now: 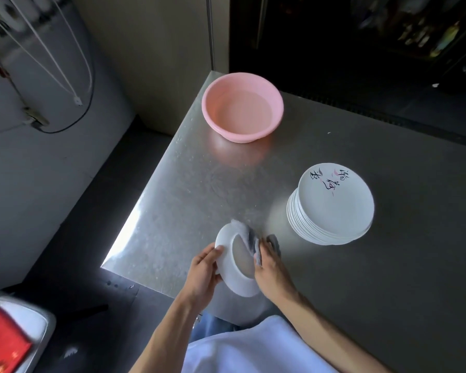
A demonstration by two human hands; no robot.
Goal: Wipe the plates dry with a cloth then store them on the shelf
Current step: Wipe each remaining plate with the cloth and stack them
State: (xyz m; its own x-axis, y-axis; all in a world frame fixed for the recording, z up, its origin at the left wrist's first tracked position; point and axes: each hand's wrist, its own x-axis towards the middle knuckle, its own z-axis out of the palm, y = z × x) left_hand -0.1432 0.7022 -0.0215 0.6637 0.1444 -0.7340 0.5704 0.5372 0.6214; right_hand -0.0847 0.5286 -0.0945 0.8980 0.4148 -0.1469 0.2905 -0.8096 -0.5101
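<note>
My left hand (203, 274) grips the left rim of a white plate (230, 267), held tilted above the near edge of the metal table (178, 189) with its underside toward me. My right hand (271, 267) holds a grey cloth (253, 242) against the plate's right side; part of the cloth wraps over the top rim. A stack of several white plates (331, 208) stands on the table to the right, the top one bearing black and pink writing.
A pink basin (242, 110) holding water sits at the far left part of the table. A dark shelving unit (361, 36) stands behind the table. Cables hang on the grey wall (38, 76) at left. A red and white object (8, 337) lies at bottom left.
</note>
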